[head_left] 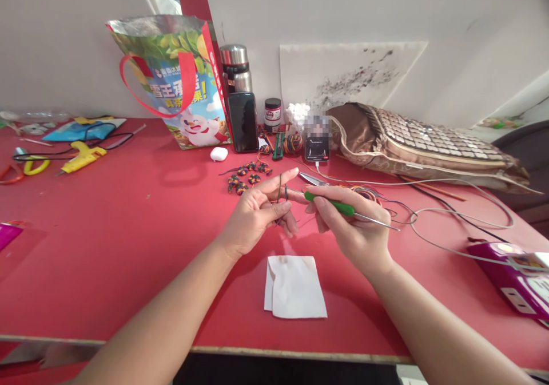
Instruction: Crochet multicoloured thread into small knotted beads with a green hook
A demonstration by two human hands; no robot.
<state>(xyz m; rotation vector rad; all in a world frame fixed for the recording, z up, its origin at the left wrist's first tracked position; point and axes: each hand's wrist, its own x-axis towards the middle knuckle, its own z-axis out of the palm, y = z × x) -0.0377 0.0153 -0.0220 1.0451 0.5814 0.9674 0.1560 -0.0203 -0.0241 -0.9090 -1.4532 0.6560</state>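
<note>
The red tabletop (pixel 128 270) spreads beneath my forearms. At its far right lies a brown satin cushion-like item with square shiny patches (pixel 412 136), and at far left of centre stands a colourful printed shopping bag with red handles (pixel 171 87). My left hand (pixel 259 210) and right hand (pixel 355 227) are raised near the middle, close together. At the right edge sits a purple and white plastic box with slots (pixel 506 276). A folded white paper napkin (pixel 298 288) lies on the near side, below my hands. Just right of the shopping bag, a black smartphone (pixel 243 122) leans upright in front of a steel flask (pixel 235 59). A yellow glue gun (pixel 83 157) rests on the far left. My right thumb and fingers are clamped on a green-handled metal crochet hook (pixel 341 206), its bare shaft pointing right. Far from me, left of my fingertips, is a small group of multicoloured yarn flowers (pixel 254 179), with a rounded white plastic case (pixel 219 154) behind them. Thinnest of all, dark green yarn (pixel 279 189) runs from my extended left forefinger down to my thumb, which closes over it.
</note>
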